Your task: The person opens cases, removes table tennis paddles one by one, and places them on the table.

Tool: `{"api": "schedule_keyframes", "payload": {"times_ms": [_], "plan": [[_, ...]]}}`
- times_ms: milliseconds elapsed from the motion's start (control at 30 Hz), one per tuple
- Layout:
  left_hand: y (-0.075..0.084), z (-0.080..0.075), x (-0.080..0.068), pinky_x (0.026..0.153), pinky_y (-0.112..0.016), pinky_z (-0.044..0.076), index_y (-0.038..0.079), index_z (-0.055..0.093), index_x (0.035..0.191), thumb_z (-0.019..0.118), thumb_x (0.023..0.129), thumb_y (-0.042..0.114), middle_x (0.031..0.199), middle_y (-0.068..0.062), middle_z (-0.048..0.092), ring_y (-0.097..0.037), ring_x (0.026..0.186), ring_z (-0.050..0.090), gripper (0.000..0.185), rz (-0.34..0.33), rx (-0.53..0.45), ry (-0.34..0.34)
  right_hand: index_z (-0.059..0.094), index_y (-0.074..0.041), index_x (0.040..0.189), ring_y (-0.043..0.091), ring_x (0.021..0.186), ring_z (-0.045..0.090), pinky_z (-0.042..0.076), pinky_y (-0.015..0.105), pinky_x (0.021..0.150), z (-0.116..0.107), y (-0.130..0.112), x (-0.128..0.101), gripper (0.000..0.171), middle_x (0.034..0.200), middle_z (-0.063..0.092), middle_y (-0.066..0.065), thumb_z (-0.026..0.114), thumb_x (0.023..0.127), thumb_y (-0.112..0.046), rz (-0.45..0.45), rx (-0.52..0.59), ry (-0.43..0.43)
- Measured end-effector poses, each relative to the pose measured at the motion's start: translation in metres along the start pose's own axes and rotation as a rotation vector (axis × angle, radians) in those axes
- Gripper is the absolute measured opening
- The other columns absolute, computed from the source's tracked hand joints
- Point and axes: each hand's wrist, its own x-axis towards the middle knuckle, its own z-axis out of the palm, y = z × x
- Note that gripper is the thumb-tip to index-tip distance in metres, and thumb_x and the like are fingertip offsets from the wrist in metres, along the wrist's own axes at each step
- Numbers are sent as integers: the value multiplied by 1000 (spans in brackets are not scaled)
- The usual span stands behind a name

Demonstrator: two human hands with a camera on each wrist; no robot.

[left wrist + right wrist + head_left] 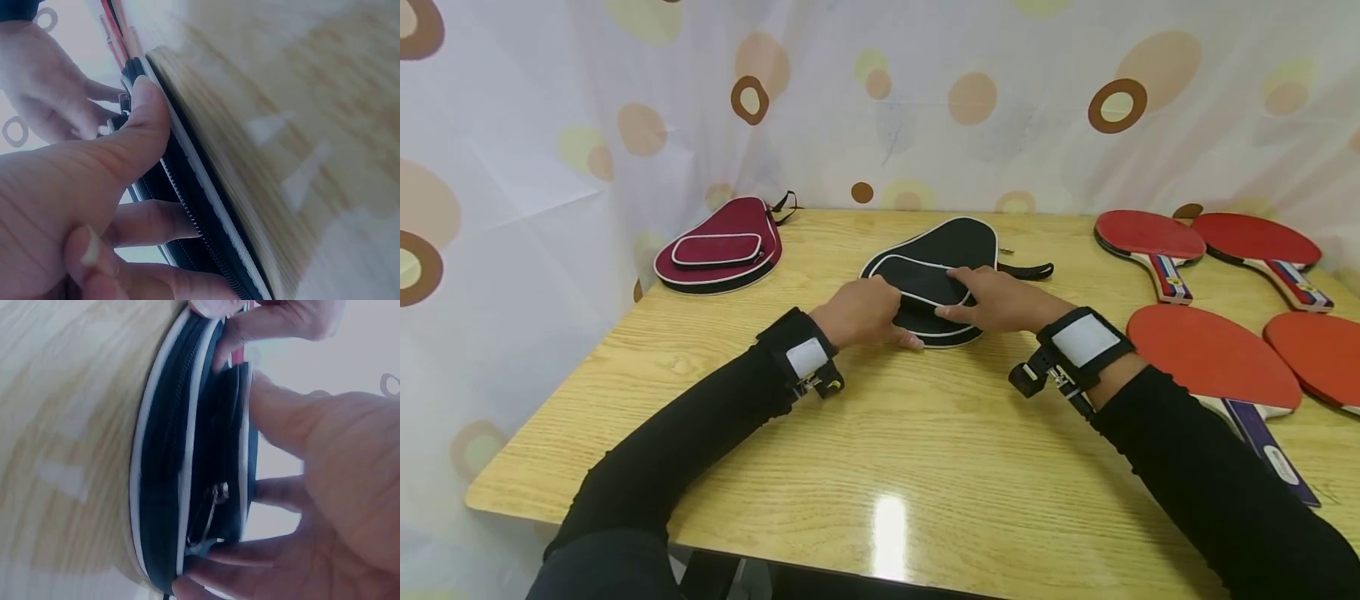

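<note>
A black paddle case (951,246) with white piping lies flat at the middle of the wooden table (880,467). My left hand (891,321) holds its near left rim, and in the left wrist view the left hand (156,162) has its thumb along the piping and its fingers curled on the case (200,212). My right hand (962,304) lies over the front pocket. The right wrist view shows the right hand (262,487) with its thumb on the pocket and its fingers curled at the end of the case (162,462), beside a metal zipper pull (215,500).
A maroon paddle case (718,246) lies at the table's far left corner. Several red table-tennis paddles (1213,358) lie along the right side. A dotted white curtain (880,100) closes in the back and left. The near part of the table is bare wood.
</note>
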Motion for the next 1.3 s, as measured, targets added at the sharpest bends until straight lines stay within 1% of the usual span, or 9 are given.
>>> {"api": "schedule_keyframes", "payload": {"times_ms": [167, 467, 533, 700, 800, 900, 1000, 1167, 1300], "plan": [[1, 0, 0, 79, -36, 56, 2, 74, 110, 66, 87, 65, 91, -8, 70, -19, 79, 62, 68, -9, 1, -13, 10, 2, 160, 50, 136, 41, 36, 57, 110, 7, -7, 1, 94, 150, 31, 41, 66, 98, -40, 69, -19, -66], [-11, -8, -5, 57, -26, 39, 5, 74, 84, 64, 97, 47, 63, 1, 51, -14, 60, 51, 45, 16, -76, -53, 11, 4, 157, 49, 129, 49, 41, 55, 105, 8, -12, 3, 80, 144, 39, 43, 57, 104, -34, 73, -25, -66], [-14, -9, -6, 54, -25, 41, 6, 74, 83, 65, 98, 42, 66, -1, 56, -15, 60, 54, 40, -9, -105, -57, 11, 3, 156, 51, 132, 45, 39, 57, 107, 9, -13, 5, 81, 145, 37, 43, 60, 102, -34, 94, -37, -59], [-19, -9, -6, 63, -31, 49, 2, 74, 98, 74, 91, 41, 85, -9, 67, -21, 77, 58, 40, -120, -122, 9, 12, 1, 156, 52, 132, 45, 40, 57, 105, 9, -13, 5, 82, 146, 35, 43, 63, 101, -34, 126, -37, -44], [-20, -5, -6, 80, -39, 55, -6, 61, 124, 79, 85, 45, 109, -17, 69, -27, 95, 64, 66, -179, -134, 41, 12, 0, 156, 52, 131, 46, 41, 57, 105, 11, -13, 5, 83, 146, 34, 44, 63, 101, -33, 130, -32, -43], [-21, -2, -7, 93, -49, 52, -5, 37, 145, 82, 81, 47, 130, -24, 57, -36, 112, 60, 94, -219, -169, 60, 11, 0, 156, 52, 130, 46, 41, 57, 105, 12, -13, 5, 83, 147, 32, 44, 64, 101, -34, 134, -34, -51], [-24, -1, -8, 100, -52, 48, 4, 24, 156, 81, 82, 45, 146, -26, 41, -41, 125, 50, 102, -182, -204, 73, 11, -1, 156, 52, 130, 46, 41, 57, 105, 11, -13, 6, 84, 148, 31, 43, 64, 101, -34, 139, -39, -57], [-33, -2, -3, 117, -49, 31, 15, 18, 163, 76, 90, 34, 167, -19, 13, -41, 149, 25, 95, 10, -266, -14, 10, -2, 157, 53, 132, 45, 40, 57, 106, 9, -12, 6, 84, 149, 28, 43, 63, 101, -34, 139, -42, -63], [-39, -4, 2, 121, -44, 24, 17, 16, 163, 73, 93, 34, 168, -15, 9, -38, 151, 21, 92, 92, -283, -89, 10, -2, 157, 53, 131, 45, 40, 58, 106, 7, -8, 5, 84, 149, 28, 44, 64, 100, -34, 120, -44, -68]]}}
